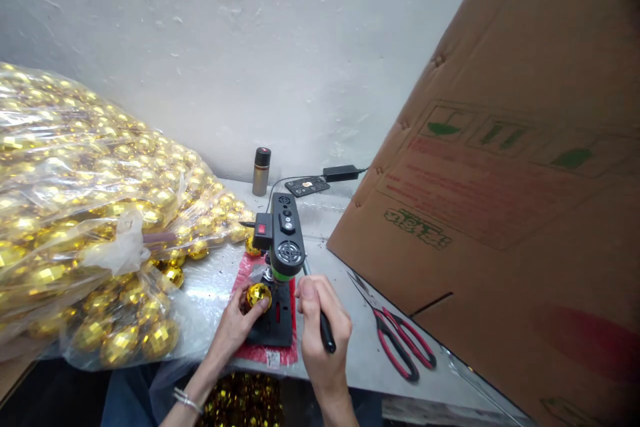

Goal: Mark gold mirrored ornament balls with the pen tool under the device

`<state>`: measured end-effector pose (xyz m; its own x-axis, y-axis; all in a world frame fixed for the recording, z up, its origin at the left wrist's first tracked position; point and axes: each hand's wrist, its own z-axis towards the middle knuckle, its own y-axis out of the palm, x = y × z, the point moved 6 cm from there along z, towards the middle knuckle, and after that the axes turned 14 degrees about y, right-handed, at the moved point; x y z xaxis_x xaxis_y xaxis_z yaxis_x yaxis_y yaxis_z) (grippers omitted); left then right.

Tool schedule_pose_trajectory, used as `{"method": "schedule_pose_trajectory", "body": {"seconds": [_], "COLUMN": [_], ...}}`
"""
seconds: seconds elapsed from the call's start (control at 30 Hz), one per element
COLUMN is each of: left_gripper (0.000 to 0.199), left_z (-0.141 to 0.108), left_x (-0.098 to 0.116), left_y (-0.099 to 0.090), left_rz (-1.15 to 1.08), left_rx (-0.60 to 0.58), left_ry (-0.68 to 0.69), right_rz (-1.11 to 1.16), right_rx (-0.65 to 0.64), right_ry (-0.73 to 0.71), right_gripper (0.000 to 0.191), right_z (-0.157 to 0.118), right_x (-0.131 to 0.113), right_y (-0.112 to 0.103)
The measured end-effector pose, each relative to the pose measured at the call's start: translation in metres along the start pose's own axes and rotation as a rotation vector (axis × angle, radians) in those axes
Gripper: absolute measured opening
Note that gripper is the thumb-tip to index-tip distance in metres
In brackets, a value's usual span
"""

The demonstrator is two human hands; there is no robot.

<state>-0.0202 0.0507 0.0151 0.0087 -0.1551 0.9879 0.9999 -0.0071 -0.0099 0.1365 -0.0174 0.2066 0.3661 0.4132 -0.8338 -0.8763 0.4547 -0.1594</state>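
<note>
My left hand [237,321] is closed around a gold mirrored ball [259,296], thumb across its front, on the left side of a small black bench drill [287,233]. The ball is beside the machine's black base [273,330], below its head. Right of the machine, my right hand [324,323] is closed on a black-handled tool [327,333]; the handle's end sticks out below the fingers, and its upper part is hidden by them. A red sheet [273,355] lies under the base.
A large clear bag of gold balls [100,167] fills the left. Red-and-black scissors [400,340] lie on the right, beside a big cardboard box [480,200]. Toward the wall are a bottle [261,172], a phone [307,185] and a power adapter [341,173]. More gold balls [243,400] show below the table edge.
</note>
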Motion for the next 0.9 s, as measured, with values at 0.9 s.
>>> {"method": "schedule_pose_trajectory", "body": {"seconds": [0.9], "left_gripper": [0.05], "left_z": [-0.001], "left_x": [0.025], "left_y": [0.02], "left_rz": [0.55], "left_rx": [-0.265], "left_ry": [0.327], "right_rz": [-0.003], "right_rx": [0.003], "right_ry": [-0.05], "right_gripper": [0.026], "right_z": [-0.006], "right_x": [0.001], "right_y": [0.0]}}
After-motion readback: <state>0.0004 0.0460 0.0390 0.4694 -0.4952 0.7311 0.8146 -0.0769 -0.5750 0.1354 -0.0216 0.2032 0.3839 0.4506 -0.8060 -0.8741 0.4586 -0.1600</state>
